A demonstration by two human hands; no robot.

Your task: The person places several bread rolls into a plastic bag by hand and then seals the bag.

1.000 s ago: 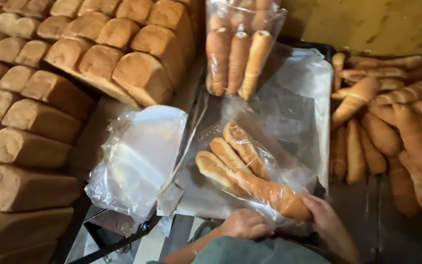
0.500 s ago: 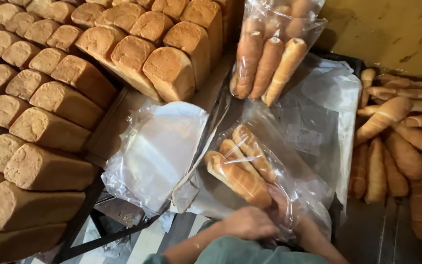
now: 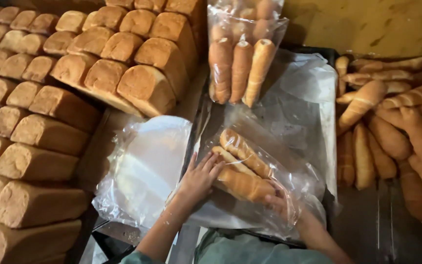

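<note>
The left hand (image 3: pixel 200 178), now flat with fingers spread, presses the bag (image 3: pixel 269 195) at 6 o'clock on the tabletop (image 3: pixel 382 230). The right hand (image 3: pixel 282 203) has slid inside it, gripping the lowest of three rolls (image 3: pixel 242 183); packing continues.

One view only, from the head, set high and tilted steeply down and forward over the worktop (image 3: pixel 382 230). It sits close: the forearms enter at the near edge. Stacked square loaves (image 3: pixel 50 132) fill the left, loose long rolls (image 3: pixel 391 127) the right, and a yellowish wall (image 3: pixel 367 24) closes the far side.
</note>
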